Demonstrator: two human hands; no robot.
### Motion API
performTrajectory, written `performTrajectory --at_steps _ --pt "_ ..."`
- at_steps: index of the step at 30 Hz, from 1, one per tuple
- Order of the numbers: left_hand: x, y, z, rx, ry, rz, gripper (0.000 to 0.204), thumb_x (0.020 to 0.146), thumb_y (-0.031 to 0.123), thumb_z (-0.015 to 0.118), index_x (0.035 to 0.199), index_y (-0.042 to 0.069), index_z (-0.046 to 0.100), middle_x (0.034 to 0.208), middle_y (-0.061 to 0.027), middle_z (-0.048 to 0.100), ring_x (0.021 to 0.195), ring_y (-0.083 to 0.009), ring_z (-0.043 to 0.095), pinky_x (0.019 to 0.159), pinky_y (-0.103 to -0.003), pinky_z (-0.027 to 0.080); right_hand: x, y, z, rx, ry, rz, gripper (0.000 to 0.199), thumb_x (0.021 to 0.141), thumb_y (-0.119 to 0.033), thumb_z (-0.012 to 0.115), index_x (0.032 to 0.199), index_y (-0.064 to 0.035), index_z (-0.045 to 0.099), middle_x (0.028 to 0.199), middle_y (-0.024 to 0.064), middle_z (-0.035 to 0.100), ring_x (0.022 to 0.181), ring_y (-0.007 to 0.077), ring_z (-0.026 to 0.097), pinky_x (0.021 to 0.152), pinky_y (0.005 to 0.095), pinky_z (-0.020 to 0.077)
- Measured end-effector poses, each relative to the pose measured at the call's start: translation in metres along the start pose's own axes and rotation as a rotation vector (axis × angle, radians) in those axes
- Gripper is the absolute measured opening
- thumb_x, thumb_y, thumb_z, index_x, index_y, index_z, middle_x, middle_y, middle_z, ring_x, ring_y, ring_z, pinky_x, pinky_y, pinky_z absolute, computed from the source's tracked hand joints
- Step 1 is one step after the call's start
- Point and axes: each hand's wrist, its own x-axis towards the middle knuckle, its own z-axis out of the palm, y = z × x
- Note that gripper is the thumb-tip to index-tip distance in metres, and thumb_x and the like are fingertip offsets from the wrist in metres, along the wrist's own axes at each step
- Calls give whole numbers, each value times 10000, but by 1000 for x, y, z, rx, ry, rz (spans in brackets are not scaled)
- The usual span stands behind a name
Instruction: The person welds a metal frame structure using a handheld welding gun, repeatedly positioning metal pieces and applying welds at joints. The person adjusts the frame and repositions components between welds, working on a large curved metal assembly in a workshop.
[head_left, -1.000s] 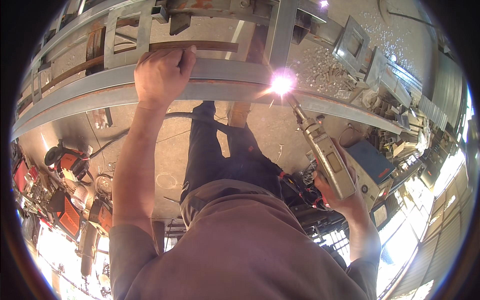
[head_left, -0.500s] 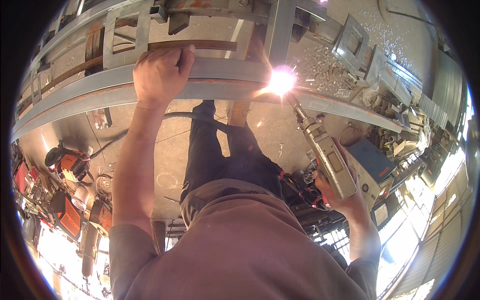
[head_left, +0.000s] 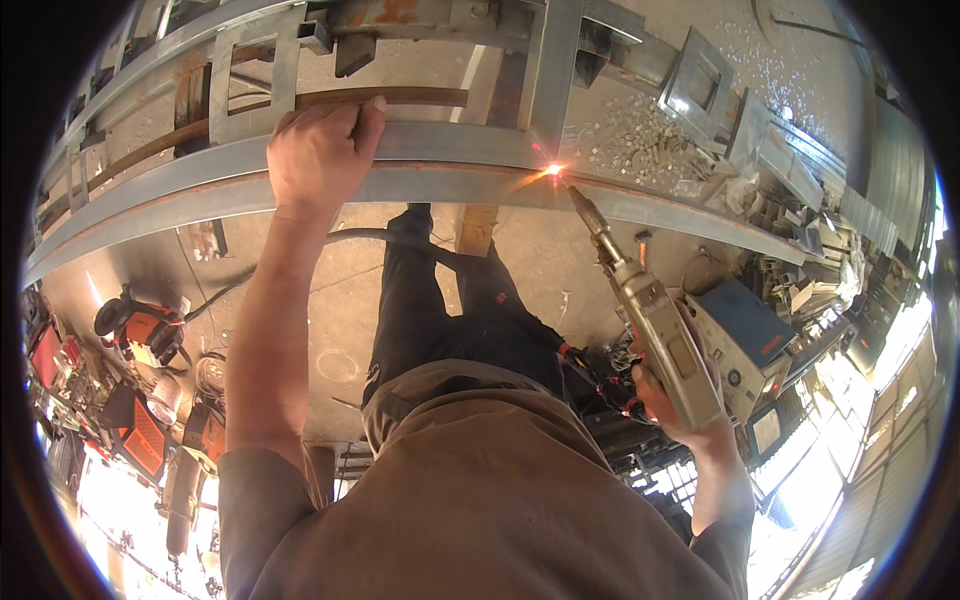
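Note:
My right hand point(head_left: 656, 398) is wrapped around the body of a grey metal welding gun point(head_left: 665, 335). The gun's nozzle points up and left, a short way from a small orange glow point(head_left: 553, 169). That bright spot is on the long grey steel beam point(head_left: 440, 185), where a steel crosspiece point(head_left: 553, 80) meets it. Further left, my left hand point(head_left: 322, 155) rests on the beam, fingers curled over its far side and thumb along the top. Its fingertips are hidden. A rusty brown bar point(head_left: 425, 97) lies just beyond the left hand.
A steel plate with a rectangular opening point(head_left: 253, 75) stands beyond the beam. Small metal pieces point(head_left: 635, 135) and another cut-out plate point(head_left: 700, 85) lie at far right. A blue-topped machine point(head_left: 742, 318) is near right; orange-black machines point(head_left: 140, 325) stand left. A dark cable point(head_left: 370, 234) crosses the floor.
The large white-pink glare has shrunk to a small orange glow. The gun's nozzle has drawn slightly back towards me, away from the joint. My left hand has stayed in place.

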Motion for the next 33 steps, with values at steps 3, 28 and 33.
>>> performTrajectory --at_steps 3,28,33 --pt "-3 1 1 6 -1 5 374 960 306 718 673 75 654 693 -108 678 658 -336 655 649 -439 526 -13 7 -3 -5 30 -95 731 830 -5 754 1504 4 470 1038 115 729 860 169 715 784 302 574" --pt "-236 158 36 -415 -1086 6 318 754 441 800 872 152 738 820 -124 737 861 -350 719 876 -472 516 -11 62 -150 1128 177 -276 585 1048 -370 551 1459 20 407 1057 109 604 693 127 539 638 261 452" --pt "-259 195 38 -293 -1120 27 305 755 432 772 888 160 736 845 -121 747 841 -327 722 836 -462 490 21 58 -72 574 246 -183 405 1075 -333 592 1242 33 639 871 88 703 659 145 653 595 296 543"
